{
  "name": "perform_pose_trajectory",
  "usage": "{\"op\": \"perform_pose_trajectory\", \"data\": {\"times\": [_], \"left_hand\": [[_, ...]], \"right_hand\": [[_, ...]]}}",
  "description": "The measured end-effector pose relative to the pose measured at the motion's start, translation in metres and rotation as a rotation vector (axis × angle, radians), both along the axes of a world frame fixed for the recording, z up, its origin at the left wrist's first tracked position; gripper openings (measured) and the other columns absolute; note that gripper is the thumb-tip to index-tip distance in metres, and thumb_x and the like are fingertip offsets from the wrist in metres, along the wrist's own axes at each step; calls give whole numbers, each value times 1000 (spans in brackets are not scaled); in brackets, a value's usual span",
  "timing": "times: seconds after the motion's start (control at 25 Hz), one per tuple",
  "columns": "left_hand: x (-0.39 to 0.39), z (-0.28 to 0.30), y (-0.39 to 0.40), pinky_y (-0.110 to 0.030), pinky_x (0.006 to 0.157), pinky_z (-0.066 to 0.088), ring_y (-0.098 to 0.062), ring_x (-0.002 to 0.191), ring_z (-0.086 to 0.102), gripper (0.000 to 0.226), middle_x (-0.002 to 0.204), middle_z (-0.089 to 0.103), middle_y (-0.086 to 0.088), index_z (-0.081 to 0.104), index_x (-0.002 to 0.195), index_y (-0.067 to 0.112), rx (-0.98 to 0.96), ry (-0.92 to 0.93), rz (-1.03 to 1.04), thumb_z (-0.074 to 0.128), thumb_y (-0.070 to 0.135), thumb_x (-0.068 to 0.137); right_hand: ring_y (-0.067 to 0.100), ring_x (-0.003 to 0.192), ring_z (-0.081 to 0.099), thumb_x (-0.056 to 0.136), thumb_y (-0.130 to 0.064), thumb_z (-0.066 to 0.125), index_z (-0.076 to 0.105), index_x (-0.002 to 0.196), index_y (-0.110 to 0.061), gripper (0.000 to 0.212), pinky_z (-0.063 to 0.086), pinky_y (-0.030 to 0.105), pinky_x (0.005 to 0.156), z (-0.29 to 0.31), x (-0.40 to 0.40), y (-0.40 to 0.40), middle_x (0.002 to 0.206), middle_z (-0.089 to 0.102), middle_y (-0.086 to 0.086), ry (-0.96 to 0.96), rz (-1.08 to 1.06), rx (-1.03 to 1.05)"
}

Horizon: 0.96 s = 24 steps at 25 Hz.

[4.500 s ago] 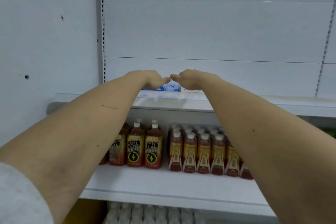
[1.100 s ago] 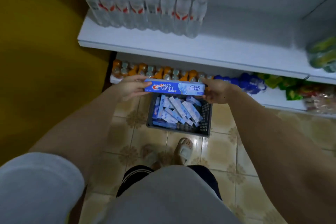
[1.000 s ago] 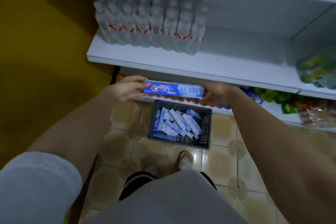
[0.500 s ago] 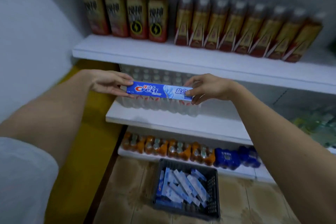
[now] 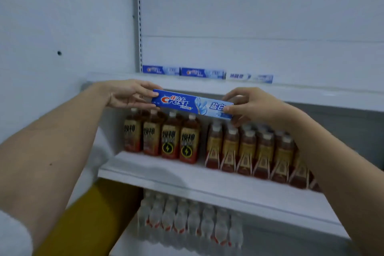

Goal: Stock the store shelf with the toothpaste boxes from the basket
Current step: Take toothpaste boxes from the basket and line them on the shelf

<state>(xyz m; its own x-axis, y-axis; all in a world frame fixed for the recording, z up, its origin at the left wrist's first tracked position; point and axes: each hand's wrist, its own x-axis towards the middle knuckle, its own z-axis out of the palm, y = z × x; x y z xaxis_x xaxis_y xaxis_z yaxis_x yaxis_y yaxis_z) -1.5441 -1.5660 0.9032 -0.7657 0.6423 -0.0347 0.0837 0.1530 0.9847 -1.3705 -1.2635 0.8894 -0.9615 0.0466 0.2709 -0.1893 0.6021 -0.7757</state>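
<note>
Both hands hold one toothpaste box level in front of the top shelf edge.

Left hand (image 5: pixel 126 94) pinches the left end of the Crest toothpaste box (image 5: pixel 192 104), thumb on top, fingers (image 5: pixel 145 106) underneath; right hand (image 5: pixel 251 106) grips the right end, fingers curled round it. Box is lengthwise, logo facing camera, tilted slightly down to the right, just below the top shelf (image 5: pixel 311 97) lip, not resting on it. Three toothpaste boxes (image 5: pixel 204 73) already lie in a row at the back of that shelf, end to end. Middle shelf (image 5: pixel 187 174) carries brown drink bottles (image 5: pixel 170 137) and a second group of red-labelled bottles (image 5: pixel 257 149). Clear water bottles (image 5: pixel 187 220) stand on the shelf below. Yellow wall section (image 5: pixel 87 214) at lower left.
</note>
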Motion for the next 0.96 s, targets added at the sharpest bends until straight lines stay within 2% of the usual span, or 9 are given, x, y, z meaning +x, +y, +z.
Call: {"op": "perform_pose_trajectory", "data": {"times": [0.04, 0.12, 0.16, 0.32, 0.48, 0.6, 0.72, 0.8, 0.96], "left_hand": [[-2, 11, 4, -31, 68, 62, -29, 95, 72, 76, 112, 71, -19, 64, 118, 12, 36, 28, 33, 95, 14, 49], [-11, 30, 11, -32, 71, 62, -28, 94, 73, 47, 120, 65, -21, 62, 121, 12, 101, 64, 112, 75, 7, 76], [-16, 37, 11, -33, 73, 62, -29, 95, 72, 40, 122, 63, -21, 61, 121, 13, 106, 86, 144, 68, 6, 82], [-48, 52, 8, -39, 75, 62, -31, 97, 72, 38, 124, 61, -17, 59, 124, 18, 68, 198, 244, 68, 9, 88], [-101, 60, 5, -34, 67, 59, -23, 97, 69, 40, 118, 65, -11, 56, 127, 17, -154, 460, 381, 70, 14, 89], [-158, 71, 2, -33, 70, 57, -23, 95, 66, 34, 117, 65, -13, 57, 122, 17, -422, 608, 349, 69, 15, 90], [-213, 82, -3, -35, 77, 59, -20, 90, 67, 33, 117, 63, -11, 55, 121, 18, -607, 591, 260, 68, 20, 90], [-249, 90, -6, -37, 81, 59, -22, 91, 68, 35, 117, 62, -9, 54, 121, 18, -662, 543, 222, 69, 21, 89], [-311, 103, -1, -36, 76, 61, -26, 79, 72, 42, 111, 68, -13, 55, 122, 17, -845, 546, 188, 75, 18, 85]], "right_hand": [[27, 71, 70, 86, -16, 72, 63, 111, -8, 28, 61, 42, 74, 16, -6, 1, 90, 72, 14, 33, 0, 9], [26, 69, 68, 87, -14, 72, 61, 113, -5, 29, 62, 38, 70, 43, -20, 3, 90, 69, 18, 88, 1, 25], [26, 69, 67, 87, -13, 71, 60, 114, -4, 30, 62, 36, 68, 54, -28, 2, 93, 69, 19, 103, -2, 42], [27, 73, 69, 89, -13, 69, 56, 117, -4, 32, 62, 34, 66, 80, -74, -4, 101, 67, 18, 93, -50, 169], [28, 75, 73, 90, -14, 66, 55, 114, -8, 27, 62, 39, 73, 102, -150, -20, 100, 68, 18, 30, -128, 329], [28, 76, 75, 88, -16, 66, 58, 111, -12, 24, 60, 41, 83, 113, -218, -34, 92, 71, 13, -35, -191, 437], [24, 74, 75, 89, -16, 65, 59, 112, -12, 25, 58, 38, 86, 117, -278, -49, 80, 72, 6, -146, -246, 587], [25, 76, 75, 89, -18, 66, 59, 115, -13, 27, 57, 39, 89, 119, -316, -59, 84, 70, 5, -217, -260, 665], [29, 70, 69, 90, -17, 68, 56, 119, -11, 32, 61, 41, 76, 117, -377, -66, 86, 63, 13, -342, -275, 722]]}}
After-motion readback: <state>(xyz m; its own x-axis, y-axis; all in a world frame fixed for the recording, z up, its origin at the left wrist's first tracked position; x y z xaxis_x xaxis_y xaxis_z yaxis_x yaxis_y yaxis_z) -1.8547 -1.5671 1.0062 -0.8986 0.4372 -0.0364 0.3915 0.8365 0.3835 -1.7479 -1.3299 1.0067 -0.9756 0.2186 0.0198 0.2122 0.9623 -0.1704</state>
